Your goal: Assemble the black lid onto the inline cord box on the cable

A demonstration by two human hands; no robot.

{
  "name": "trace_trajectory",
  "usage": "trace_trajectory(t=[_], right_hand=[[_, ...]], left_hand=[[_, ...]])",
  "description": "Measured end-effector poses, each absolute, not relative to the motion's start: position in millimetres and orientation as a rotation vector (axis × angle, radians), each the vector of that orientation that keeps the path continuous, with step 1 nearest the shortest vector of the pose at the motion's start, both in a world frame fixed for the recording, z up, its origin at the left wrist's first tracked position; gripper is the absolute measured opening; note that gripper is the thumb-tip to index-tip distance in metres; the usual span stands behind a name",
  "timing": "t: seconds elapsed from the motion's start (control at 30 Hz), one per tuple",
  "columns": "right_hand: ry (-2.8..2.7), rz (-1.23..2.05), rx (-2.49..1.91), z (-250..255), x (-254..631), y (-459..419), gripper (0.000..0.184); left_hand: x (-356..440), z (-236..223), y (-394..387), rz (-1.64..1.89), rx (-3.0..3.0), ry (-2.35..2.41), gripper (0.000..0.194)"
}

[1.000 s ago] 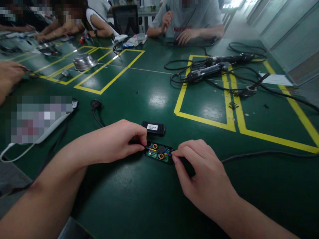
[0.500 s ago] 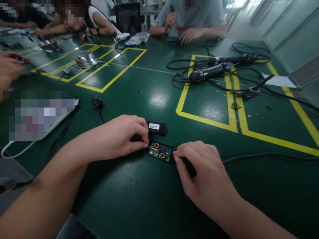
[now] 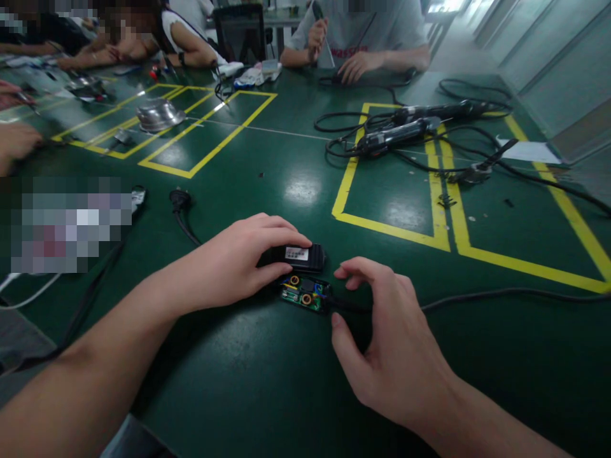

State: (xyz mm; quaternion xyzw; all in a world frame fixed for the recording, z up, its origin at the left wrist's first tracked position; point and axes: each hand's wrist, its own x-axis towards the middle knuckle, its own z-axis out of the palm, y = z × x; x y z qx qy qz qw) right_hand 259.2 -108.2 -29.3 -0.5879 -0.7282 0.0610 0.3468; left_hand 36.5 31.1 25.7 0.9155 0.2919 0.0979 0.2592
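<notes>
A black ribbed plastic cover (image 3: pixel 315 257) with a white label is gripped by my left hand (image 3: pixel 252 254), thumb on the near side and fingers along the far side. Just in front of it, a small circuit board (image 3: pixel 301 293) with copper coils and coloured wires sits in the black lower half of the casing. My right hand (image 3: pixel 382 324) is open beside the casing's right end, thumb and fingers apart around the black cable (image 3: pixel 353 306) without visibly closing on it. The cable runs off to the right.
A black plug (image 3: pixel 180 200) lies beyond my left wrist. Electric screwdrivers (image 3: pixel 401 135) and looped cables lie at the right back, inside yellow tape lines. A metal bowl (image 3: pixel 160 116) stands at the left back. Across the table, a person holds a tool.
My left hand has moved from the board's left end onto the cover, which has shifted slightly nearer the board. My right hand has let go of the board's right end and opened.
</notes>
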Motion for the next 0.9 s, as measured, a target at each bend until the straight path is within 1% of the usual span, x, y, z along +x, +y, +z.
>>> trace_trajectory(t=[0.07,0.17,0.23,0.37,0.43,0.73,0.9], right_hand=[[-1.888,0.153,-1.505,-29,259,-109,0.047],[-1.898,0.157,-1.502,-28,258,-108,0.048],[-1.916,0.173,-1.500,-27,258,-108,0.043],[-1.955,0.197,-1.494,-28,257,-108,0.022],[-1.955,0.193,-1.511,-29,257,-107,0.018],[-1.974,0.177,-1.515,-31,259,-107,0.014],[-1.972,0.246,-1.530,-30,258,-106,0.014]], left_hand=[[36,35,25,0.273,2.431,0.726,0.036],[37,43,17,0.162,2.386,0.653,0.033],[38,43,15,0.103,2.385,0.649,0.030],[40,39,14,0.093,2.406,0.674,0.029],[39,38,15,0.087,2.407,0.668,0.029],[42,31,13,0.116,2.390,0.648,0.026],[41,32,12,0.107,2.383,0.644,0.026]])
